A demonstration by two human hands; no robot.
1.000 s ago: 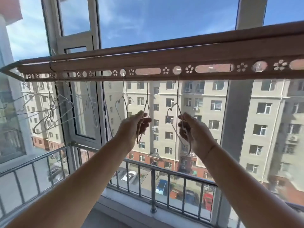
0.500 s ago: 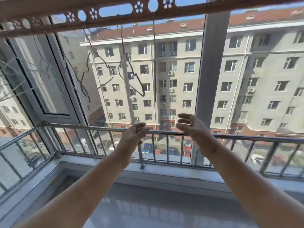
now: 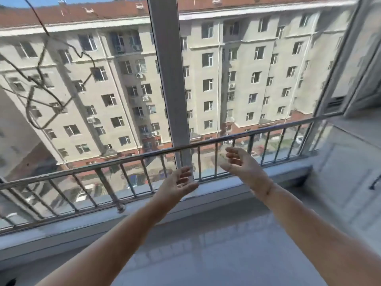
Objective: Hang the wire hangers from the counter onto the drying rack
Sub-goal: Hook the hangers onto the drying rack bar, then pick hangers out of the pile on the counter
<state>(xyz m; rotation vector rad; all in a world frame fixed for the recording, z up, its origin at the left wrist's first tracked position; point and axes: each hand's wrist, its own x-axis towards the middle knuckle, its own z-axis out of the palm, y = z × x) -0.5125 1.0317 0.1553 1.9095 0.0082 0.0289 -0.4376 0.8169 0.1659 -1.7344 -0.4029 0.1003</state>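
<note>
Several wire hangers are already up, dangling in the top left corner against the window. The drying rack they'd be hooked on is out of shot above, so I can't actually see the hooks seated. They overlap too much for me to count them. Both hands are empty right now. The left hand is palm-up with the fingers loosely spread, and the right hand is just beside it with the fingers relaxed and a bit curled. Neither has hold of anything, and both float in front of the railing. My guess is we're between hangers, with the next step being to go and grab another one. The bit of counter I can see below the arms has no hangers on it, so either the rest sit off-camera or the job's nearly done, can't tell which. Material-wise, the hangers are thin dark wire bent into wavy shoulder shapes, super spindly and probably easy to tangle. The railing is shiny round metal tube with slim vertical bars. The counter is smooth, pale grey and glossy enough to show reflections. There's a chunky white window post in the middle and a white panelled cabinet on the right.
</note>
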